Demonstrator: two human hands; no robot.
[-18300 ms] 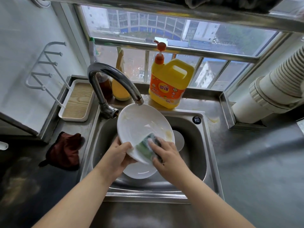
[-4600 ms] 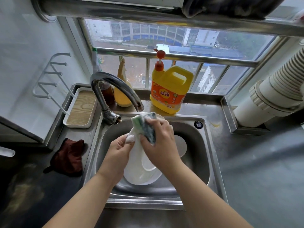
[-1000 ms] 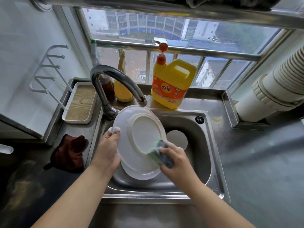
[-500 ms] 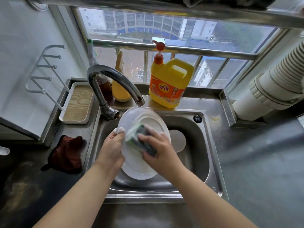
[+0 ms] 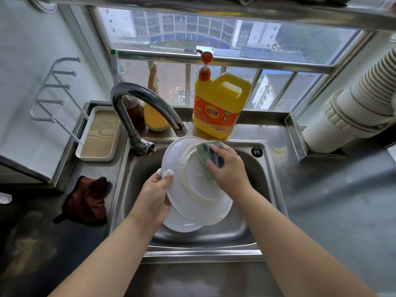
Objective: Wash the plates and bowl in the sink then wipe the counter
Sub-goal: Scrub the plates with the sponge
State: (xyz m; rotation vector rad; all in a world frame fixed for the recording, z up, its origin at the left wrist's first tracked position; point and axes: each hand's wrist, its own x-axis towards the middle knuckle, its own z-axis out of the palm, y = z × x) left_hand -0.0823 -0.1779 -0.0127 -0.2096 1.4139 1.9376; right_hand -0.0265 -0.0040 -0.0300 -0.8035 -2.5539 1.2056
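Plate (image 5: 192, 189) first, since it is nearest: I have it tilted over the sink (image 5: 276, 196), underside toward me, its foot ring streaked with suds. My left hand (image 5: 154, 196) grips the left rim, thumb on the near face and fingers curled behind, soap on the fingertips. I judge it stiff, fragile and slick with soap, so the rim is the place to hold, pinched front and back, never the wet flat. A second plate (image 5: 182, 224) lies just under it on the basin floor, and a slip would knock the two together. I cannot see the bowl from here. My right hand (image 5: 229, 170) clutches the green sponge (image 5: 209, 155), soft and light, pressed against the plate's upper edge. Half a second ago the sponge sat at the plate's middle, and a second ago near its lower right, so the scrub has climbed to the far rim. Left of the sink the dark red cloth (image 5: 85, 200) lies on the counter (image 5: 332, 211), unmoved, likely waiting for the wipe. Beyond, the tap (image 5: 147, 103) arches over the plate with no water visible, and the yellow detergent jug (image 5: 218, 106) stands on the ledge as before.
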